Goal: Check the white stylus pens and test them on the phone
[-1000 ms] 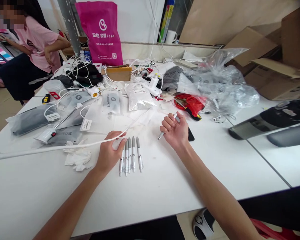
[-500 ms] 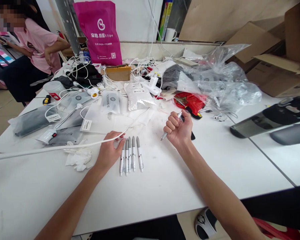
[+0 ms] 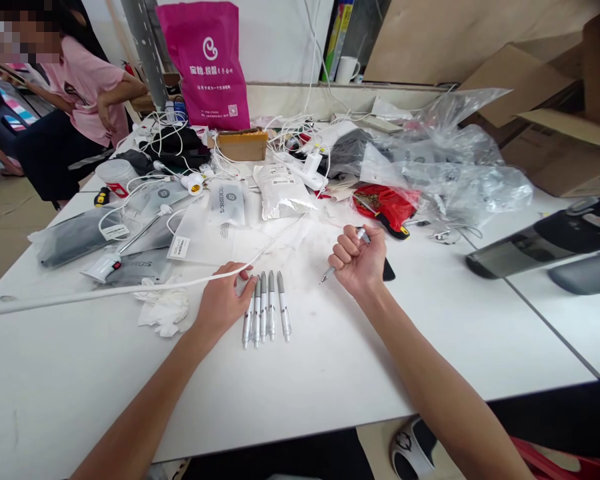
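Several grey-and-clear pens [image 3: 266, 308] lie side by side on the white table [image 3: 330, 373]. My left hand [image 3: 224, 301] rests flat on the table beside them, fingers stretched out and touching the leftmost pen. My right hand [image 3: 357, 259] is closed in a fist round one more pen [image 3: 329, 272], held above the table just right of the row, its tip pointing down-left and its top sticking out by my thumb.
A long white tube [image 3: 130, 291] runs leftward past my left hand. Crumpled tissue [image 3: 164, 311] lies left of it. Packets, cables, a pink bag [image 3: 207, 63], clear plastic bags [image 3: 455, 170] and cardboard boxes [image 3: 555, 113] crowd the far table. A person in pink [image 3: 80, 93] stands at the far left.
My right hand went from half-open with the pen across its palm to a tight fist round it. The left hand has stayed by the pen row.
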Action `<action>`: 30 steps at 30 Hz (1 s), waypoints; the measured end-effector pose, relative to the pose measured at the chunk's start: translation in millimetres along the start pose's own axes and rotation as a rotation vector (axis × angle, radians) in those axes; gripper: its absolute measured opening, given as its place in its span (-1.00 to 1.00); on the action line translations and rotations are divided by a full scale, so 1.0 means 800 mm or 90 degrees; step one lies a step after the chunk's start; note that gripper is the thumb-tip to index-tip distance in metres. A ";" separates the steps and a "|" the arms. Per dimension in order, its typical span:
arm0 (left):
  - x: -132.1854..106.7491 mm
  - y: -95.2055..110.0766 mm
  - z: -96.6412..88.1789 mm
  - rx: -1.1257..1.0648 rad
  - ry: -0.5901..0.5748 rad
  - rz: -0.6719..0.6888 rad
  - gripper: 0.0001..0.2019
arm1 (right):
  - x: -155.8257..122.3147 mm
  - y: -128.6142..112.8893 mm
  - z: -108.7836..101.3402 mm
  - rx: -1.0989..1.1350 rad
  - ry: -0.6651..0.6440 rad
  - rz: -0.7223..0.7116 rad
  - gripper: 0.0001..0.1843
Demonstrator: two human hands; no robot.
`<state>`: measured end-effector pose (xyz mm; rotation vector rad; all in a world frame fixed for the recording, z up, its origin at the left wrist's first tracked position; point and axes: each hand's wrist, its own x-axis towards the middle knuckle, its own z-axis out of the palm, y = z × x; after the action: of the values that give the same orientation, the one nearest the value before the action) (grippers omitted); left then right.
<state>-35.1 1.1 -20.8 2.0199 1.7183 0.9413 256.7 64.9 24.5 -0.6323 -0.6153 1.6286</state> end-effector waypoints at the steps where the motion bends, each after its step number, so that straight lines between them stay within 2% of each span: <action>1: 0.000 0.001 -0.001 0.008 -0.003 -0.001 -0.79 | -0.001 -0.001 0.003 -0.007 -0.003 -0.010 -0.41; 6: -0.001 0.004 -0.004 0.048 -0.010 0.000 -0.79 | 0.003 0.005 0.020 -0.101 -0.006 -0.082 -0.39; 11: -0.002 0.006 -0.006 0.065 -0.020 -0.006 -0.82 | 0.008 0.021 0.021 -0.283 -0.022 -0.193 -0.42; 14: -0.002 0.008 -0.008 0.069 -0.017 -0.023 -0.88 | -0.004 0.024 0.019 -0.490 -0.109 -0.259 -0.53; 17: 0.000 0.013 -0.013 0.062 -0.025 -0.034 -0.93 | -0.018 0.023 0.019 -0.717 -0.253 -0.349 -0.66; 20: 0.001 0.019 -0.019 0.059 -0.044 -0.059 -0.96 | -0.023 0.027 0.017 -0.905 -0.383 -0.398 -0.66; 25: 0.002 0.026 -0.025 0.042 -0.055 -0.072 -0.96 | -0.023 0.045 0.013 -1.058 -0.463 -0.377 -0.56; 30: 0.004 0.024 -0.034 -0.199 -0.115 -0.120 -0.89 | -0.026 0.056 0.013 -1.064 -0.511 -0.304 -0.57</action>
<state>-39.0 -4.4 12.0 1.6577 1.5251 0.8735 220.9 37.5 2.0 -0.8124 -2.5562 0.5197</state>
